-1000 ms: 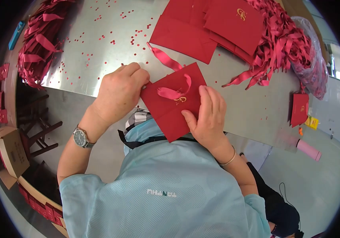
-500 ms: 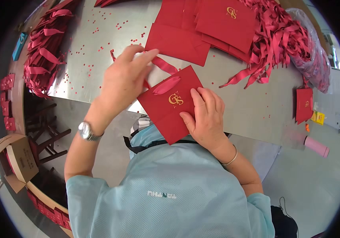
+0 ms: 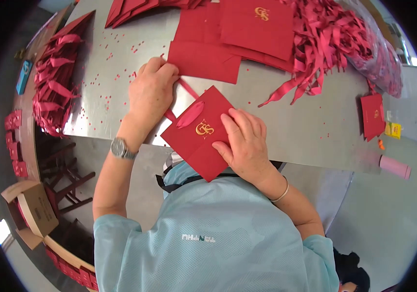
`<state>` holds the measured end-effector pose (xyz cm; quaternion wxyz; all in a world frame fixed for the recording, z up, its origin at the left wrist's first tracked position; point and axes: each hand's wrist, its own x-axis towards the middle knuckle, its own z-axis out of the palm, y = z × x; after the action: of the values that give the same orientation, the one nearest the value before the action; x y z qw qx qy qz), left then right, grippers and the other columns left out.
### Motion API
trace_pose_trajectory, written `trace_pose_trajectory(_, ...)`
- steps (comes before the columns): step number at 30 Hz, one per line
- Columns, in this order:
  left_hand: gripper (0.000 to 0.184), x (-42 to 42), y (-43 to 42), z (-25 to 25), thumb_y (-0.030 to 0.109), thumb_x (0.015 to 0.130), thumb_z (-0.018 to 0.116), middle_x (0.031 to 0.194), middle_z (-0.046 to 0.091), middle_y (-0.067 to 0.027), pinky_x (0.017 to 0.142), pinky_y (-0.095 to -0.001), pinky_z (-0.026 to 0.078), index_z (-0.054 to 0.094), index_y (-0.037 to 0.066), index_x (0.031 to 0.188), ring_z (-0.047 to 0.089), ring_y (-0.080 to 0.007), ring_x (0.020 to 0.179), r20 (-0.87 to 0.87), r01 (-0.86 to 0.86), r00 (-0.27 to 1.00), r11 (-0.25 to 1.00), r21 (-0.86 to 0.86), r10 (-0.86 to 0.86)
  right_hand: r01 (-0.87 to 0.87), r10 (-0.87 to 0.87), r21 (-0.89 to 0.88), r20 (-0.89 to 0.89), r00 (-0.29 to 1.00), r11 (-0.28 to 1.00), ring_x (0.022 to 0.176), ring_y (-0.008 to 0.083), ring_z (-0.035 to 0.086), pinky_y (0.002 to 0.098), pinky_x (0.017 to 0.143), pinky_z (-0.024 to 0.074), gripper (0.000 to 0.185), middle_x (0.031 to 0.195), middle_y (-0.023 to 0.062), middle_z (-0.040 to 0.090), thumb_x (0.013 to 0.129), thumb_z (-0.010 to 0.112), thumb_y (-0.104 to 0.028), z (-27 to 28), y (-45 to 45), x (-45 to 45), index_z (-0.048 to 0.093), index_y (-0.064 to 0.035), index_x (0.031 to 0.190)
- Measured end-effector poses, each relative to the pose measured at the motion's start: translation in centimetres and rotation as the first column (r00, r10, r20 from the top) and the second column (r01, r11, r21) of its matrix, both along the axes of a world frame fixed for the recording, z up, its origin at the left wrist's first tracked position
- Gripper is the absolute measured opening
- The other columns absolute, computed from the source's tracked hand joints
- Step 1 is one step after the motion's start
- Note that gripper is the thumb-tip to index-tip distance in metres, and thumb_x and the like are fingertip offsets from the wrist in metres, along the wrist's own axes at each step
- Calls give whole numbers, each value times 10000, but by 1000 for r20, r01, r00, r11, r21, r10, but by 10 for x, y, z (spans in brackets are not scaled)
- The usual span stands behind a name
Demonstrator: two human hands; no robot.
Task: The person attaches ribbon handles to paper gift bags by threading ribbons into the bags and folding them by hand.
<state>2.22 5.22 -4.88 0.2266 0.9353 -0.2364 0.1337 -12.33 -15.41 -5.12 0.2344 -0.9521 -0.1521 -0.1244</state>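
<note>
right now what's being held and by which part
Red paper bag with gold lettering: right hand holds it by its side edge; left hand appears to hold its rear pink ribbon handle.

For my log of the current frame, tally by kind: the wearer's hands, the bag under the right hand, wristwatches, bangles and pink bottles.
Hands: 2 (left hand, right hand)
Red bag under the right hand: 1
Wristwatch: 1
Bangle: 1
Pink bottle: 1
Total: 6
</note>
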Motion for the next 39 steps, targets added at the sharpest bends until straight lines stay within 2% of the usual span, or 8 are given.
trace_pose_trajectory(3, 327, -22, -12, 24, 19, 815, 587, 1140, 611, -157, 834, -427, 496, 640, 76, 1133, 593, -331, 984, 165, -14, 986, 999, 34, 8, -11, 11, 32, 16, 1000, 999, 1214, 319, 468, 474, 1028, 346, 626, 1280, 158, 509, 745, 768, -273, 0, -1, 0, 538, -1, 1259)
trace_pose_trajectory(7, 504, -40, -33, 33, -33, 703, 611, 1219, 572, -152, 885, -426, 471, 591, 48, 1199, 557, -323, 1098, -39, 400, 916, 914, 60, -399, -19, 8, 232, 48, 999, 972, 1197, 332, 511, 452, 1020, 384, 516, 1248, 151, 551, 769, 724, -152, 6, -13, 2, 560, -17, 1240)
trace_pose_trajectory(13, 489, -37, -60, 40, -35, 668, 653, 1073, 576, -110, 937, -382, 435, 597, 39, 1148, 545, -296, 1072, -172, 666, 745, 705, 243, -644, 129, -108, -178, 120, 987, 976, 1160, 299, 540, 433, 964, 408, 157, 1107, 96, 602, 806, 600, -47, 12, -84, 33, 638, -49, 958)
trace_pose_trajectory(18, 250, -27, -50, 58, 9, 660, 714, 959, 572, -122, 859, -418, 445, 607, 39, 884, 548, -309, 994, -383, 653, 732, 740, 158, -564, 26, -9, -101, 170, 985, 995, 1101, 283, 570, 428, 981, 399, 101, 1019, 83, 624, 797, 645, -99, 4, -98, 32, 625, -62, 888)
trace_pose_trajectory(26, 277, -27, 1, 155, -183, 609, 589, 812, 566, -101, 725, -277, 494, 484, 16, 772, 596, -188, 819, -296, 324, 840, 859, -396, -454, 75, -217, 550, 198, 956, 832, 811, 222, 638, 353, 835, 493, 91, 898, 95, 665, 862, 660, -46, 30, -107, 22, 632, -21, 944)
trace_pose_trajectory(31, 273, -53, -17, 132, -69, 548, 624, 894, 613, -130, 781, -427, 509, 573, 56, 785, 619, -330, 896, 155, 591, 801, 805, -55, -578, 4, -356, 872, 195, 914, 489, 816, 175, 628, 271, 758, 490, 84, 882, 94, 656, 907, 631, -45, 48, -100, 26, 622, 27, 949)
trace_pose_trajectory(35, 324, -84, -12, 75, 1, 642, 666, 1079, 631, -129, 918, -454, 469, 649, 59, 960, 595, -331, 1052, -167, 635, 772, 732, 246, -614, 35, -230, 658, 213, 950, 753, 743, 185, 619, 297, 688, 486, 73, 847, 90, 648, 883, 654, -43, 54, -86, 14, 624, 10, 925)
trace_pose_trajectory(39, 329, -87, -7, 60, -27, 717, 641, 1178, 601, -174, 907, -427, 479, 649, 23, 1042, 578, -339, 1082, -222, 433, 861, 888, -156, -458, -5, -76, 519, 134, 988, 855, 695, 279, 615, 372, 629, 472, 88, 799, 85, 643, 820, 693, -61, 21, -47, 13, 627, -52, 877)
